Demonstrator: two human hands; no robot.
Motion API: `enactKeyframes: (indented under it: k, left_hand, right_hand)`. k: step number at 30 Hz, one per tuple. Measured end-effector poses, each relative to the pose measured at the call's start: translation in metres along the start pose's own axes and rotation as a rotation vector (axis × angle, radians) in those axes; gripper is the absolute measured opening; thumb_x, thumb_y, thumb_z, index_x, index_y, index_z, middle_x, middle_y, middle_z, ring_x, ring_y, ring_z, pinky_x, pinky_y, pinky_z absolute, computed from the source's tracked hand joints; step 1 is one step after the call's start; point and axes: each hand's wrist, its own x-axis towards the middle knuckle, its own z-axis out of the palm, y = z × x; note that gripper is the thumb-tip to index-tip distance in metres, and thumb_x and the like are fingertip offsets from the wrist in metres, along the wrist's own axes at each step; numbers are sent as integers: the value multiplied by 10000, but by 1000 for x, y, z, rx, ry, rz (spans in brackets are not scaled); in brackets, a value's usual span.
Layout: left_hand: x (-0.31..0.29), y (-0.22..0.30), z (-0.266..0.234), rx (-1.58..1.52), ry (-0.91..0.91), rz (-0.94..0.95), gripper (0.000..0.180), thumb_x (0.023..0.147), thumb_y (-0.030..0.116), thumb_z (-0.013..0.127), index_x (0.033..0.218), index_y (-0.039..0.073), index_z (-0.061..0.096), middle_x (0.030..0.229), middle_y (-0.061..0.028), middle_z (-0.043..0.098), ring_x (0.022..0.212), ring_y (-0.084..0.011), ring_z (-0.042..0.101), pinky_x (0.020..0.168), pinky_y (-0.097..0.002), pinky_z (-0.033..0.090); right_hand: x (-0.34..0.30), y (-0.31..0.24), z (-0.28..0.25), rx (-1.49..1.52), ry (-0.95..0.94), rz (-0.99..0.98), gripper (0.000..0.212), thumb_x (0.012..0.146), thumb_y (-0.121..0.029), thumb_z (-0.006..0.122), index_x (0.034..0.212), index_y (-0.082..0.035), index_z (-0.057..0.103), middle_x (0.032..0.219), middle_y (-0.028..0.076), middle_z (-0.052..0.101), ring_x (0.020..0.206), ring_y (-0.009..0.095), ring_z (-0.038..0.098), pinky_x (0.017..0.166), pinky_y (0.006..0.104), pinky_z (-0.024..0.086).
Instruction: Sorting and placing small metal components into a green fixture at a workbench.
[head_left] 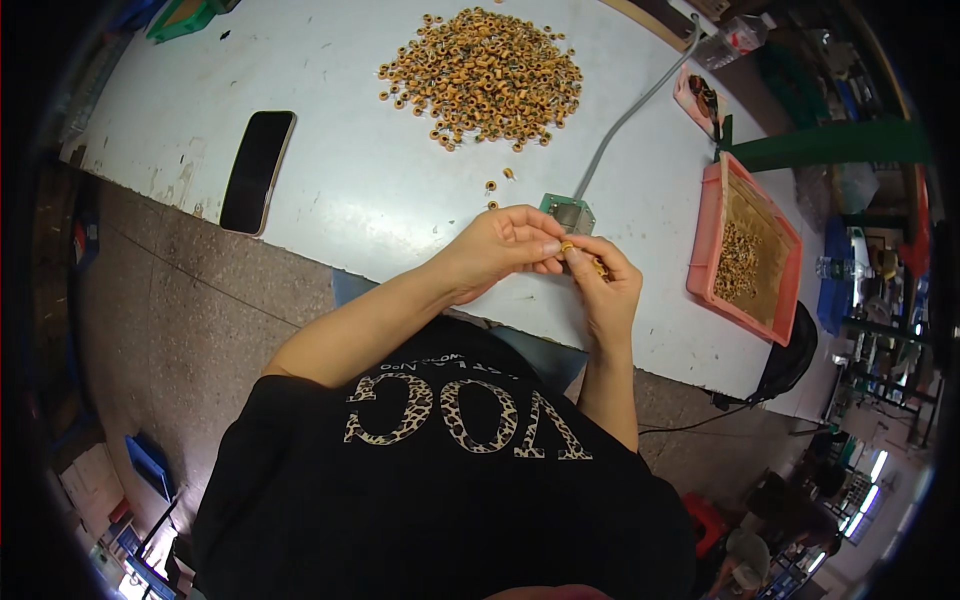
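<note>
Both my hands meet near the front middle of the table, fingertips together around one small yellow ring coil (567,245). My left hand (500,250) pinches it from the left between thumb and finger. On its other side, my right hand (606,290) is closed, its thumb and forefinger at the coil. More of these coils (601,268) show within the curled right fingers. Just beyond the fingertips lies a small green-edged metal fixture (570,213), joined to a grey cable (640,105). A few loose coils (491,186) lie left of the fixture.
A large heap of ring coils (485,80) covers the far middle of the white table (340,100). To the left lies a black phone (258,172). A pink tray (707,235) with more coils stands at the right, a plastic bottle (735,40) at the far right.
</note>
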Motion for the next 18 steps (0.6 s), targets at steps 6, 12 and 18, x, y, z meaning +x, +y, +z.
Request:
enactKeyframes:
  k: [6,12,18]
  left_hand:
    - [9,11,-31,1210,367,707,139,807,107,722,913,44,658,829,-47,589,732,-181,551,687,-294,462]
    - [13,6,-49,1569,405,690,157,809,143,715,918,53,646,874,-47,556,836,-215,535,777,-313,447]
    - [9,6,-41,1539,448,693,133,811,117,702,906,55,633,881,-40,555,837,-215,535,781,-317,448]
  right_hand:
    - [11,10,-12,-211,148,-147,144,845,17,678,983,23,719,709,11,566,631,77,455,578,186,370]
    - [17,17,-12,-475,145,-337,141,825,23,695,963,28,723,698,12,562,608,84,447,550,197,361]
    - [17,18,-11,-545,145,-368,137,830,6,705,964,16,731,705,9,566,600,79,419,545,191,332]
